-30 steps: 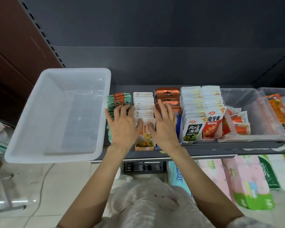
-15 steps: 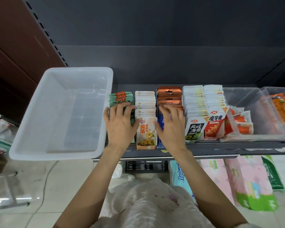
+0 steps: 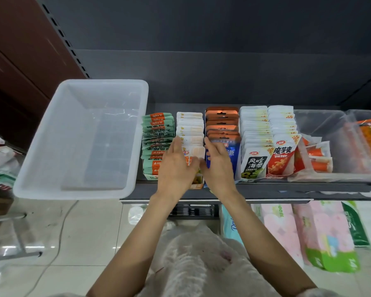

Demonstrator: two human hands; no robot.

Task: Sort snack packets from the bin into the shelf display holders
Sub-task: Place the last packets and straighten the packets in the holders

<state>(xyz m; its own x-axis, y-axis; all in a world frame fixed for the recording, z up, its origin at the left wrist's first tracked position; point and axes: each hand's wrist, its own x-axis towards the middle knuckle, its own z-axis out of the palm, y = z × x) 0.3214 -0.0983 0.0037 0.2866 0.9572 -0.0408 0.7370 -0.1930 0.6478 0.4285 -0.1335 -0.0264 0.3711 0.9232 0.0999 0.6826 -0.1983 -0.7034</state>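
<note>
Where the white packet row (image 3: 190, 129) stands in its holder on the shelf (image 3: 266, 190), both hands are found at its front; the left hand (image 3: 175, 166) is laid against the row's left side with fingers (image 3: 177, 144) nearly straight, and no curl round any packet can be made out; the right hand (image 3: 217, 168) is set against the right side, its fingers (image 3: 210, 146) bent at the front packets, though whether one is pinched cannot be told. Green packets (image 3: 156, 142) are ranged just left of the white row; orange-topped packets (image 3: 222, 123) just right, with a blue packet (image 3: 231, 157) in front. The translucent plastic bin (image 3: 51, 151) is seen beside the green row, overhanging the shelf's left end; no packets are seen in it. Clear tubs (image 3: 321, 125) hold further snacks at the right.
</note>
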